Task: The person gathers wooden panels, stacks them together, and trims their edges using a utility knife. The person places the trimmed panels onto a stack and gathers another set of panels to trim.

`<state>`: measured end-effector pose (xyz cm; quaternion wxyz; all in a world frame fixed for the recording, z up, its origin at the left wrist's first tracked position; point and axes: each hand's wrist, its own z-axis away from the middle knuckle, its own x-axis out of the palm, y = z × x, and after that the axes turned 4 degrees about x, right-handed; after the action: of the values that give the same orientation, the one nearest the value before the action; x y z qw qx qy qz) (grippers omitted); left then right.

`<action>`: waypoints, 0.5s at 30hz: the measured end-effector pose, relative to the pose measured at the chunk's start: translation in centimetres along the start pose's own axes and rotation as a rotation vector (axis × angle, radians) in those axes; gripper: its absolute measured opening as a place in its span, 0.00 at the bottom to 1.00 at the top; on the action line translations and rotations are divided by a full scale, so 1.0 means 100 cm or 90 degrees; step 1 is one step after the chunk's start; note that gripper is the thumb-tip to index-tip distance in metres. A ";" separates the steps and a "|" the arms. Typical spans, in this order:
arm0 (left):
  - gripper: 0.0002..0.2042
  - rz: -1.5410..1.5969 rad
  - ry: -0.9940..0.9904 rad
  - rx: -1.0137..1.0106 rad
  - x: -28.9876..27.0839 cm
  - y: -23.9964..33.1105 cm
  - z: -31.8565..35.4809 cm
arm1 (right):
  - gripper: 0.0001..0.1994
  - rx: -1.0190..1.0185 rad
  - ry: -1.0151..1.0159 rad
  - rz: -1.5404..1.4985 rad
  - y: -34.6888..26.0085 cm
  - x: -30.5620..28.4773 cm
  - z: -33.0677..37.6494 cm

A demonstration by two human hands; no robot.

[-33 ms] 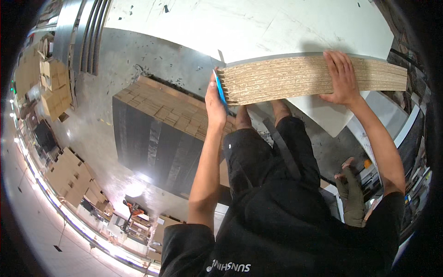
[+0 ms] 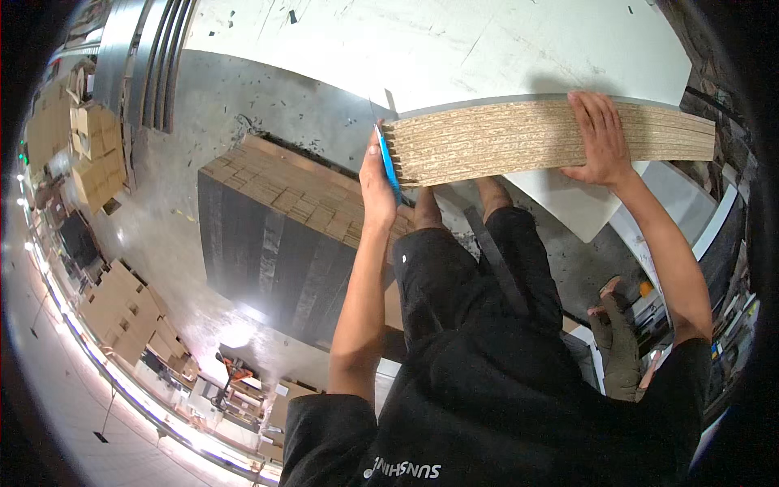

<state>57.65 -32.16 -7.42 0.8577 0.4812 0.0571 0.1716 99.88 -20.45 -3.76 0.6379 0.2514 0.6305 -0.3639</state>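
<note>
A stack of particle boards (image 2: 495, 138) stands on edge on the white table, its rough, speckled edges facing up. At its left end my left hand (image 2: 376, 174) is closed around a slim blue utility knife (image 2: 388, 162). A thin blade seems to stick out past the fingers, and the knife lies close along the boards' ends. Farther right, my right hand (image 2: 602, 142) grips across the stack, fingers over the far side and thumb on the near side.
White table surface (image 2: 487, 57) spreads ahead, with dark scraps on it. A large pallet stack of dark-faced boards (image 2: 268, 243) stands left of my legs. Long dark panels (image 2: 154, 65) lie at the far left, cardboard boxes (image 2: 97, 174) beyond. Another person's leg (image 2: 617, 349) shows at lower right.
</note>
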 end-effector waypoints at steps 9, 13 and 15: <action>0.34 -0.145 -0.009 0.104 0.012 0.034 0.005 | 0.66 0.007 -0.012 -0.011 0.000 -0.006 0.000; 0.35 -0.242 0.015 0.142 0.016 0.045 -0.001 | 0.65 0.003 -0.012 -0.006 0.000 0.002 0.003; 0.34 -0.252 0.030 0.149 0.018 0.046 -0.008 | 0.65 0.002 -0.015 -0.006 0.007 -0.001 0.003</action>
<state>58.02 -28.64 -3.84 0.8116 0.5525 0.1898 0.0034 100.57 -20.26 -3.73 0.6433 0.2452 0.6235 -0.3706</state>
